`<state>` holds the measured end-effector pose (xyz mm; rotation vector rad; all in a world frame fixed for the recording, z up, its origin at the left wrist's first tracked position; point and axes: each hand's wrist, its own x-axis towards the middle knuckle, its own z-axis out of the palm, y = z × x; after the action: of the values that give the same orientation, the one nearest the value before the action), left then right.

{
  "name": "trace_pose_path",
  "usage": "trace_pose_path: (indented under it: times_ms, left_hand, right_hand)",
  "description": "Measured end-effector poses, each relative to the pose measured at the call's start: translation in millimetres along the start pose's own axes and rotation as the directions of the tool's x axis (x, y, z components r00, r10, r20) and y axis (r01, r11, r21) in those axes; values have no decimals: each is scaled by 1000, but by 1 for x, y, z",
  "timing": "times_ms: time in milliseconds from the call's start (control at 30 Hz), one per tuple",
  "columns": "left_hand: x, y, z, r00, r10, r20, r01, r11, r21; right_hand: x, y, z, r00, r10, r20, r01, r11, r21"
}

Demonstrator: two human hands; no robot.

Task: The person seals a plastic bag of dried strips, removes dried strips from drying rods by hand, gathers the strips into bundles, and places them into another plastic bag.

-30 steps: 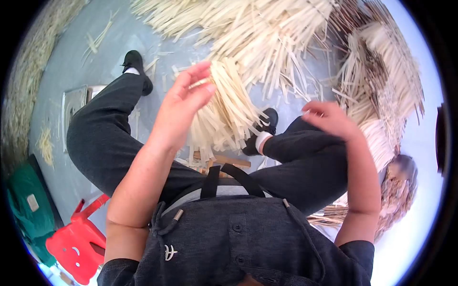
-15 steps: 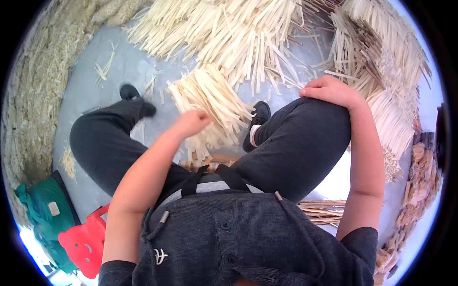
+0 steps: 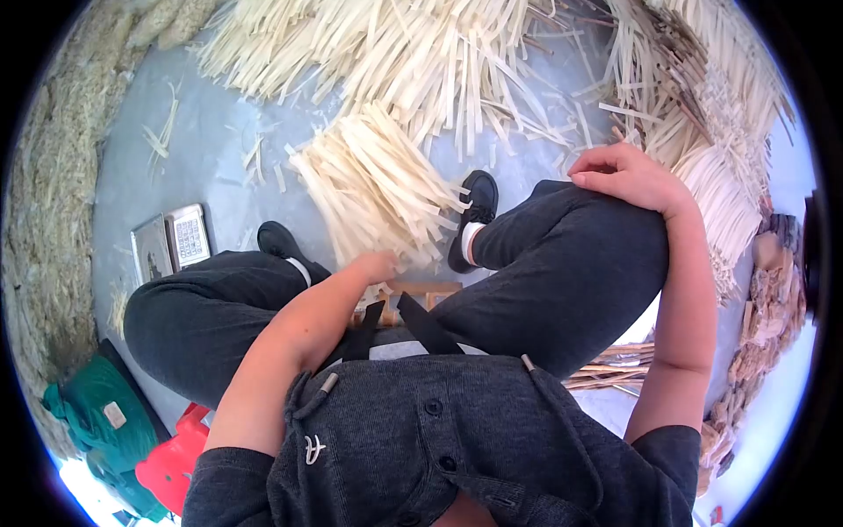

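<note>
Between my feet lies a loose bundle of pale flat strips (image 3: 378, 171), fanned out on the grey floor. My left hand (image 3: 376, 266) is at the near end of this bundle, low between my legs. Its fingers are smeared and partly lost against the strips, so their grip is unclear. On my right knee rests my right hand (image 3: 634, 180), with thumb and fingers apart and nothing in it. A wooden piece (image 3: 426, 287), partly covered, sits close to my lap below the left hand.
A large heap of pale strips (image 3: 395, 53) spreads ahead, with more piled at the right (image 3: 729, 132). A scale with a keypad (image 3: 189, 235) stands beyond my left knee. Thin sticks (image 3: 610, 367) lie under my right thigh. At lower left are a red plastic seat (image 3: 171, 461) and a green bag (image 3: 110, 404).
My left hand has moved down toward my lap, to the near end of the bundle. My left foot has drawn inward, uncovering the scale. My right hand's thumb and fingers have parted on the knee.
</note>
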<state>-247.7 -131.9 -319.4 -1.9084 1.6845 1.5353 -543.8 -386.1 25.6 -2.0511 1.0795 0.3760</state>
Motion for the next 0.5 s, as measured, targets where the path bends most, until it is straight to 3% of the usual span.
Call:
trace_pose_path:
  times_ms: [67,200,267,300,367,500]
  left_hand:
    - [-12,12,-16,1000,-20,-5,19,989,-144]
    - [-37,41,-45,996,-66,60,76,976,-202]
    - [-51,53,-64,969,-81,231,204,791,-577]
    - [-60,62,-79,970,-81,227,201,791,-578]
    - [-82,80,-117,980,-17,200,161,659,-735]
    - [-122,105,-183,994,62,93,27,677,-736]
  right_hand:
    - [1,-5,2,999,42,-13,-42,998,52]
    - [6,-1,2,999,47,9,-48,994,96]
    - [6,-2,2,999,38,1,-38,997,67]
    - [5,-3,3,999,36,-2,-36,997,65]
    - [3,-5,3,998,65,0,-64,995,70]
    - [-1,-12,2,999,51,-11,-51,999,2]
